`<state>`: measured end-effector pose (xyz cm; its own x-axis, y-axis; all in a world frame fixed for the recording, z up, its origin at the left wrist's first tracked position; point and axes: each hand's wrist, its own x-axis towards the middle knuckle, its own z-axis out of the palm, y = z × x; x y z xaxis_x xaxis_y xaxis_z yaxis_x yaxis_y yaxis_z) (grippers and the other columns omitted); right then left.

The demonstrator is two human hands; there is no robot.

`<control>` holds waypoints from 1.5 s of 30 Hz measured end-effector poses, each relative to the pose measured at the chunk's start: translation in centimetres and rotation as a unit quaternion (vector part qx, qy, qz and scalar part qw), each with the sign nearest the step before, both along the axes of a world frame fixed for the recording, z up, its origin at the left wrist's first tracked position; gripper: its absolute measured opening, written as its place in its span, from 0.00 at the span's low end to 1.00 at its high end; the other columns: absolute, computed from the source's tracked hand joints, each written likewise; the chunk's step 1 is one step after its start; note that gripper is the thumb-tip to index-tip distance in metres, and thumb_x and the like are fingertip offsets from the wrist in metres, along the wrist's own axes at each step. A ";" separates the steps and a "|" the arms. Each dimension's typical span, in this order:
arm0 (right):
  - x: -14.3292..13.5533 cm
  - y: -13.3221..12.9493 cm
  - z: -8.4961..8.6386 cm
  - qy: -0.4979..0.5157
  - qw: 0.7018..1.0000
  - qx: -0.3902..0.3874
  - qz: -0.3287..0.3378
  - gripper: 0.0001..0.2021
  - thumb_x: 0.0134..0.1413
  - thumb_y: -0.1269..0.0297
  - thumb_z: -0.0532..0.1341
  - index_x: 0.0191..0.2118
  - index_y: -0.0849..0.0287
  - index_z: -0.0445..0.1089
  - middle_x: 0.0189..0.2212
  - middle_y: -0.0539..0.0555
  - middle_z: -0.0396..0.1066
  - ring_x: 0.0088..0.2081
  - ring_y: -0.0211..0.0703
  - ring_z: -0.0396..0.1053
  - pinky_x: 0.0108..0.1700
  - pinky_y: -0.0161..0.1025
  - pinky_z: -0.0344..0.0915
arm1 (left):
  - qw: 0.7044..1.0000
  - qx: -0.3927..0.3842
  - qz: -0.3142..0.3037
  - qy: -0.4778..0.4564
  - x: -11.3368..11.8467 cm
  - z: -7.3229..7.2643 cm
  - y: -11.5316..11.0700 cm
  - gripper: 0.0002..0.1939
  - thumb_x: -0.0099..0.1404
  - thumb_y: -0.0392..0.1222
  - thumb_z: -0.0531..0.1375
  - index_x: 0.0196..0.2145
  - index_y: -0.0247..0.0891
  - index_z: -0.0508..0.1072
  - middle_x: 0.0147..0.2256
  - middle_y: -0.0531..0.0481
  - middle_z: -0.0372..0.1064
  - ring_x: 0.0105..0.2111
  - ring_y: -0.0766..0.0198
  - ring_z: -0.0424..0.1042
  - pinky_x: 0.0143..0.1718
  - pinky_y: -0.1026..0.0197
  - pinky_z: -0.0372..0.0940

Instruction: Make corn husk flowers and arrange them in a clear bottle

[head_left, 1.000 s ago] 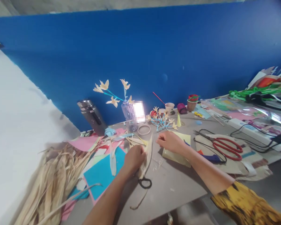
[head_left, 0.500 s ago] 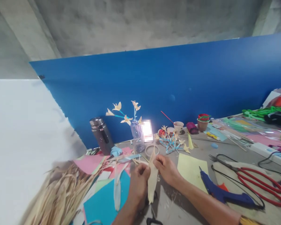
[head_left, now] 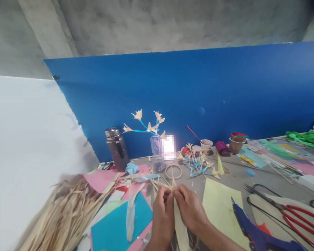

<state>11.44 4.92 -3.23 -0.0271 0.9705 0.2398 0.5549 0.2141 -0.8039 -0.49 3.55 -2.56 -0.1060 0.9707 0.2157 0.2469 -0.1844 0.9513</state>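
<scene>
My left hand (head_left: 164, 211) and my right hand (head_left: 192, 209) meet in front of me, thumbs and fingers pinched on a pale strip of dried corn husk (head_left: 181, 230). Its narrow pointed end sticks up beyond my fingertips, while the wider part hangs down between my wrists. Just past the fingertips lies a ring of tape (head_left: 173, 177). Finished husk flowers on blue stems (head_left: 197, 163) lie in a heap behind my right hand. More such flowers (head_left: 151, 128) stand in a clear bottle (head_left: 156, 148).
A heap of dried husks (head_left: 60, 212) lies at left, beside teal paper (head_left: 120, 223) and a dark thermos (head_left: 117, 150). To the right are yellow paper (head_left: 222, 209), a blue glue gun (head_left: 259, 226) and red-handled scissors (head_left: 298, 214). A blue board (head_left: 188, 87) stands behind the table.
Both hands have come closer together and lower on the view, now pinching the husk strip near its pointed end. The view has shifted slightly, moving most table items to the right.
</scene>
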 end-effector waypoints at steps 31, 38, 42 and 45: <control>0.9 -0.3 0.9 0.031 0.998 0.057 -0.013 0.13 0.63 0.55 0.54 0.30 0.55 0.64 0.23 0.48 0.65 0.26 0.40 0.62 0.30 0.36 0.53 | 0.999 -0.021 0.001 -0.027 1.1 0.8 -0.4 0.13 0.64 0.50 0.58 0.28 0.38 0.67 0.25 0.54 0.66 0.26 0.64 0.63 0.28 0.62 0.58; 0.9 0.0 1.2 0.099 0.993 0.053 -0.045 0.13 0.59 0.57 0.55 0.27 0.57 0.66 0.22 0.48 0.66 0.26 0.40 0.63 0.31 0.36 0.56 | 1.000 0.005 0.018 0.018 1.1 0.3 -1.0 0.13 0.68 0.49 0.53 0.28 0.40 0.65 0.26 0.54 0.63 0.30 0.61 0.63 0.33 0.59 0.57; 1.0 -0.1 1.2 0.108 0.992 0.054 -0.022 0.11 0.57 0.57 0.57 0.28 0.57 0.67 0.22 0.47 0.66 0.25 0.39 0.62 0.30 0.35 0.57 | 1.000 0.000 -0.016 0.004 0.9 0.2 -0.5 0.15 0.69 0.50 0.52 0.29 0.39 0.66 0.26 0.54 0.62 0.29 0.62 0.61 0.32 0.61 0.57; 0.8 -0.2 1.0 0.111 0.993 0.040 -0.001 0.09 0.56 0.59 0.58 0.29 0.57 0.68 0.21 0.47 0.66 0.24 0.38 0.62 0.28 0.34 0.56 | 1.000 0.000 -0.025 -0.006 0.6 0.4 -0.2 0.16 0.68 0.51 0.53 0.28 0.39 0.67 0.26 0.54 0.63 0.28 0.63 0.61 0.30 0.61 0.57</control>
<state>12.24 4.69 -2.23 0.0362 0.9481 0.3159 0.3660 0.2816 -0.8870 0.08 3.39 -2.20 -0.0603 0.9748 0.2147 0.2263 -0.1961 0.9541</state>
